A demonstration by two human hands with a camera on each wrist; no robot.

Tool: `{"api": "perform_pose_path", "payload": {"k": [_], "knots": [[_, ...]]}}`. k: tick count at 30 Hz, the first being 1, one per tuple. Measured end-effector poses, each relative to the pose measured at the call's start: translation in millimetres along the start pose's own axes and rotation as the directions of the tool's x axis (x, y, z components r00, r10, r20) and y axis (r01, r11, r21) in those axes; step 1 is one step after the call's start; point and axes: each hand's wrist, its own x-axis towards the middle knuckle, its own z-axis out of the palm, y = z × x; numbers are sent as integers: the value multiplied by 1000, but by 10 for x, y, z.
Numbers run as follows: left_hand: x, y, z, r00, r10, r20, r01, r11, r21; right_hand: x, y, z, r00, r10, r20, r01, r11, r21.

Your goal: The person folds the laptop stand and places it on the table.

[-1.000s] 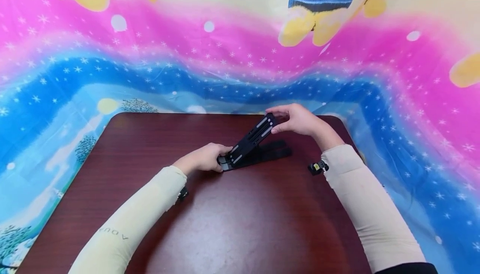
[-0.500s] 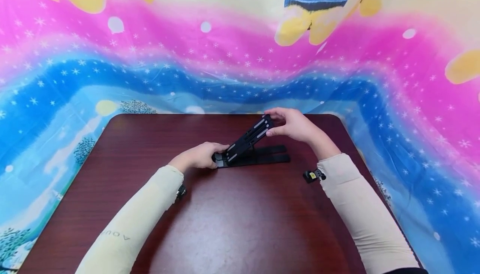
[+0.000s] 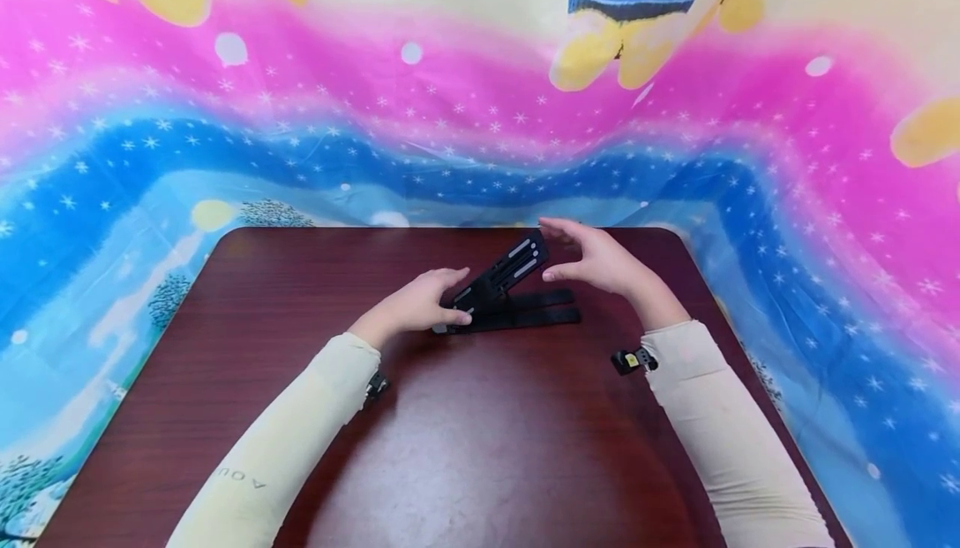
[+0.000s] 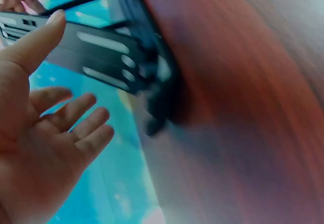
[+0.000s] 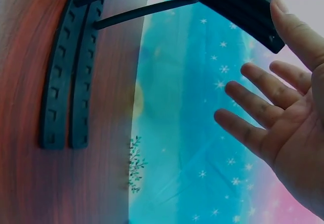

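A black folding laptop stand [image 3: 501, 277] stands on the table, its upper plate tilted up to the right and its slotted base bars [image 5: 53, 107] flat on the wood. Thin support struts [image 5: 147, 12] join plate and bars in the right wrist view. My left hand [image 3: 412, 302] is spread around the stand's low hinged end, thumb on the near side, fingers loosely extended. In the left wrist view the thumb overlaps the plate [image 4: 96, 49]. My right hand [image 3: 603, 261] is open beside the plate's raised end, with a gap between its fingers and the edge.
The dark red-brown wooden table [image 3: 450, 448] has rounded far corners. Close behind its far edge hangs a colourful printed cloth [image 3: 480, 148]. Small black cameras, such as the right wrist camera [image 3: 630, 361], are strapped to both sleeves.
My right hand has let go of the plate's raised end and shifted slightly right. The left hand has released the hinged end and moved right along the stand. The plate stays tilted.
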Motion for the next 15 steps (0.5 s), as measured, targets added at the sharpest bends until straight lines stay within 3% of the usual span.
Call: {"api": "perform_pose_path", "payload": {"k": [6, 15], "knots": [[113, 285, -81, 988, 16, -151, -23, 999, -46, -43, 144, 21, 1000, -20, -3, 20, 1000, -11], [273, 749, -250, 947, 69, -313, -115, 985, -132, -122, 611, 102, 999, 18, 43, -16, 999, -44]]}}
